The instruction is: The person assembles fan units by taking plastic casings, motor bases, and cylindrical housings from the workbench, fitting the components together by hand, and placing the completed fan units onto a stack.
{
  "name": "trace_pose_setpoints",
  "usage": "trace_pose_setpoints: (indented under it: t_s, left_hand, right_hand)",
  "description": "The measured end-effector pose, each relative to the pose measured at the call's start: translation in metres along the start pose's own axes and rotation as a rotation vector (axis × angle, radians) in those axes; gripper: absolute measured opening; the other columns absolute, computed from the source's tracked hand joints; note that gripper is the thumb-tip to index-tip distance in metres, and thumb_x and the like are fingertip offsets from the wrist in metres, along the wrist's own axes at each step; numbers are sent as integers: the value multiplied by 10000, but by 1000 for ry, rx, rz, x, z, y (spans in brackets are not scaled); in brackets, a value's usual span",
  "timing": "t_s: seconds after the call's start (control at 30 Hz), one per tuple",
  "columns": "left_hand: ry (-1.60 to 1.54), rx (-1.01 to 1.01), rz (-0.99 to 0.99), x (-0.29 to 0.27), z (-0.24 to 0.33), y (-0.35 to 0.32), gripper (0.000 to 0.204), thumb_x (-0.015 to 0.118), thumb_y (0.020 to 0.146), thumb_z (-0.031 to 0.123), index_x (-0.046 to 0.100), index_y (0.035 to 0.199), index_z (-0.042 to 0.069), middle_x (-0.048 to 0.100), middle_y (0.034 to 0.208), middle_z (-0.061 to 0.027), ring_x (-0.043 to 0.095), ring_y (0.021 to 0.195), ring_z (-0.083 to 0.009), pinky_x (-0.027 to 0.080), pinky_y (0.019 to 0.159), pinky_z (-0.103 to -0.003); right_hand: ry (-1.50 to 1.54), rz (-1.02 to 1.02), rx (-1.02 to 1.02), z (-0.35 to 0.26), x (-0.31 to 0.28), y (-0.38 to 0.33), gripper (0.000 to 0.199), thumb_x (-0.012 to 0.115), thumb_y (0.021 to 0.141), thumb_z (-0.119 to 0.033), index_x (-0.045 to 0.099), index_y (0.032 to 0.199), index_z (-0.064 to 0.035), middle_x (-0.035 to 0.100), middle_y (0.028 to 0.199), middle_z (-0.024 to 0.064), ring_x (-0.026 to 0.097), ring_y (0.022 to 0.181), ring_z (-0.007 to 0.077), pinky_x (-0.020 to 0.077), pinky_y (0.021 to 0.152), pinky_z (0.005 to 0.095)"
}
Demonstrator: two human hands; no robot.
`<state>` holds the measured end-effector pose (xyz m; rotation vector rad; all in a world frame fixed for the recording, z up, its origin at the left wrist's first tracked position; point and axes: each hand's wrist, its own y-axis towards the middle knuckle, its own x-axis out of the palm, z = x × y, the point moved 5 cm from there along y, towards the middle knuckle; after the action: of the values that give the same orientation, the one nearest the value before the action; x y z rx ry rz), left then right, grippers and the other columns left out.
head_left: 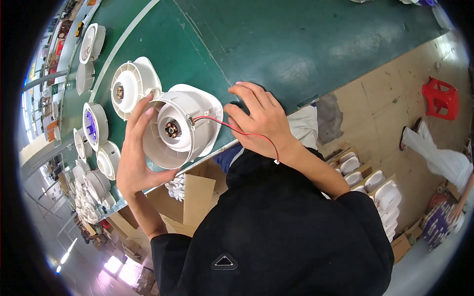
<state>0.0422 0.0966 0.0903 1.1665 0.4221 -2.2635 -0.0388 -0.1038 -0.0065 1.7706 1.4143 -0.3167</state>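
A round white plastic fan housing (201, 140) stands at the table's near edge, its opening facing up. In its centre sits a small copper-wound motor stator (172, 129). My left hand (132, 160) grips the housing from the left, fingers on the far rim and thumb on the near side. From a clip on the housing's right rim a red and black wire (247, 132) runs across to a small white connector (277, 162). The wire passes over my right hand (261, 118), which rests on the tabletop with fingers apart and slightly bent, holding nothing.
A second white housing (133, 89) lies just beyond the first. Several more white parts line the left, one with a purple piece (91, 123). Below the edge is an open cardboard box (198, 197). At right are a red stool (441, 98) and another person's leg (439, 150).
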Motion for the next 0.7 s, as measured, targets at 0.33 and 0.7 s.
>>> trace_pose_setpoints:
  t_s: [0.33,0.7]
  left_hand:
    - [17,7,-13,-1,1,1,1064,850,524,212,340,1452,108,330,1488,-247,417,1322,-434,412,1034,-497]
    - [92,-37,-23,2,4,3,1111,898,484,261,359,1442,95,334,1489,-232,429,1313,-427,425,1025,-486]
  right_hand:
    - [5,-7,13,1,0,0,205,677,706,-83,631,905,-100,570,1147,90,551,1122,272,483,822,365]
    - [16,-22,9,1,-4,2,212,685,704,-91,638,911,-89,574,1139,91,551,1119,279,485,832,370]
